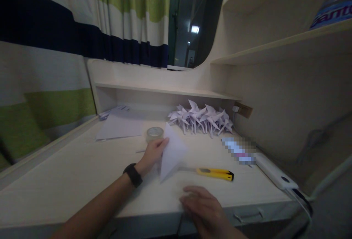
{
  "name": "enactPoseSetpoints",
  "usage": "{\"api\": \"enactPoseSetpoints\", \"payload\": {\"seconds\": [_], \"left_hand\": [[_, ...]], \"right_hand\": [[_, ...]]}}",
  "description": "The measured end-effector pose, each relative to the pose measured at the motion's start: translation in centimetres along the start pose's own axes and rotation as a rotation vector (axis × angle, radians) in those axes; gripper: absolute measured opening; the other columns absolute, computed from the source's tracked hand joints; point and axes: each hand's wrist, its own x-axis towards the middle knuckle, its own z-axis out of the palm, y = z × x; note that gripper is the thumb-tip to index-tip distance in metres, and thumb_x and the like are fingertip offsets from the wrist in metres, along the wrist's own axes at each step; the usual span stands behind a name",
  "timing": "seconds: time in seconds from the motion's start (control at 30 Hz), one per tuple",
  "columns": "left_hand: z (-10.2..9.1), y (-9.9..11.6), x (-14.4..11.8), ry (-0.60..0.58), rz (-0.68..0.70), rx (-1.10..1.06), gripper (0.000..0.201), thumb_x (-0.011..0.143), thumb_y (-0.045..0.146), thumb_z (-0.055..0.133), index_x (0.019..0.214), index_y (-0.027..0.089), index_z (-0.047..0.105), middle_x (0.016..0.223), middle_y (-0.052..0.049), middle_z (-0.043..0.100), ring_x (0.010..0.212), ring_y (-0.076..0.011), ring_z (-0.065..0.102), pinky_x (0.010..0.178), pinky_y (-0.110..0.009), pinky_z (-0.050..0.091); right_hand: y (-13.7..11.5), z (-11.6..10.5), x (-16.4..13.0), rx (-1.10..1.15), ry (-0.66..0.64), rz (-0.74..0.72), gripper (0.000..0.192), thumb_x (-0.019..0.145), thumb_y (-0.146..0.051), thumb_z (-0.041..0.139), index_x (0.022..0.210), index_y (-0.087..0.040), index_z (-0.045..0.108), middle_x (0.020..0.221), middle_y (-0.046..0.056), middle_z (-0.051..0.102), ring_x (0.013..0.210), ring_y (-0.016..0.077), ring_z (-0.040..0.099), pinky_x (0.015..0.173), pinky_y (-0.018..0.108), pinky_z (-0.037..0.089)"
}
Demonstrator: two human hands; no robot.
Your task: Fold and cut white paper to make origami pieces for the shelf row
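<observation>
My left hand (153, 154), with a black watch on the wrist, pinches a white sheet of paper (173, 150) by its left side. The paper is folded to a triangle-like shape and held up over the desk. Low near the desk's front edge, my right hand (202, 206) is slightly blurred, its fingers loosely bent and apart, with nothing seen in it. Between the paper and the right hand lies a yellow utility knife (216, 173), its blade pointing left. A roll of clear tape (154, 133) sits just beyond my left hand, close to a thin stick (140, 151).
White paper pinwheels (203, 116) are heaped at the back under the shelf (165, 89). Paper sheets (121, 125) lie at the back left. On the right are a phone (238, 150), a white power strip (275, 173) and cables. A bottle (334, 8) stands on the upper shelf.
</observation>
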Motion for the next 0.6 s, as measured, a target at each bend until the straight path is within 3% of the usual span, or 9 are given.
{"api": "enactPoseSetpoints", "payload": {"seconds": [0.13,0.23,0.3,0.43,0.53,0.6], "left_hand": [[-0.1,-0.2,0.0,-0.022,-0.051,-0.09,0.05,0.079,0.061,0.056,0.076,0.012,0.064,0.066,-0.002,0.059,0.059,-0.0148,0.051,0.054,-0.025,0.039],[0.0,-0.2,-0.1,-0.047,-0.077,-0.174,0.05,0.079,0.06,0.058,0.082,0.011,0.066,0.072,-0.005,0.063,0.065,-0.0168,0.056,0.06,-0.028,0.045],[0.0,-0.1,-0.2,-0.075,-0.088,-0.243,0.049,0.081,0.058,0.058,0.087,0.011,0.067,0.078,-0.007,0.066,0.069,-0.0174,0.058,0.065,-0.029,0.047],[-0.1,-0.1,-0.3,-0.127,-0.096,-0.346,0.047,0.083,0.055,0.058,0.096,0.011,0.067,0.087,-0.01,0.068,0.073,-0.0171,0.061,0.071,-0.031,0.049],[-0.1,-0.4,-0.2,-0.162,-0.077,-0.312,0.048,0.084,0.055,0.056,0.096,0.01,0.067,0.086,-0.01,0.067,0.07,-0.0168,0.061,0.07,-0.033,0.049],[-0.1,-0.6,-0.2,-0.179,-0.055,-0.228,0.05,0.085,0.057,0.054,0.093,0.01,0.067,0.082,-0.009,0.067,0.069,-0.017,0.061,0.068,-0.033,0.049]], "right_hand": [[-0.5,-0.5,2.4,-0.045,0.053,0.138,0.037,0.085,-0.011,0.053,0.12,-0.023,0.059,0.085,0.006,0.071,0.093,0.0213,0.063,0.08,0.036,0.052],[0.1,-1.0,3.9,-0.084,0.075,0.244,0.024,0.085,-0.023,0.057,0.106,-0.021,0.069,0.082,0.009,0.071,0.078,0.0211,0.065,0.069,0.032,0.052],[0.9,-1.4,4.9,-0.063,0.072,0.392,0.024,0.086,-0.03,0.057,0.102,-0.02,0.072,0.073,0.007,0.071,0.065,0.0187,0.064,0.064,0.03,0.051],[2.7,-1.9,7.0,0.038,0.14,0.758,0.035,0.084,-0.041,0.059,0.105,-0.015,0.07,0.066,0.005,0.07,0.057,0.0179,0.063,0.056,0.027,0.049],[3.8,-2.1,8.4,0.194,0.179,0.789,0.038,0.08,-0.046,0.061,0.1,-0.014,0.067,0.078,0.006,0.071,0.056,0.0157,0.063,0.05,0.024,0.048],[4.2,-2.0,9.1,0.301,0.213,0.825,0.038,0.079,-0.051,0.06,0.082,-0.014,0.065,0.065,0.004,0.067,0.05,0.0147,0.062,0.045,0.022,0.045]]}}
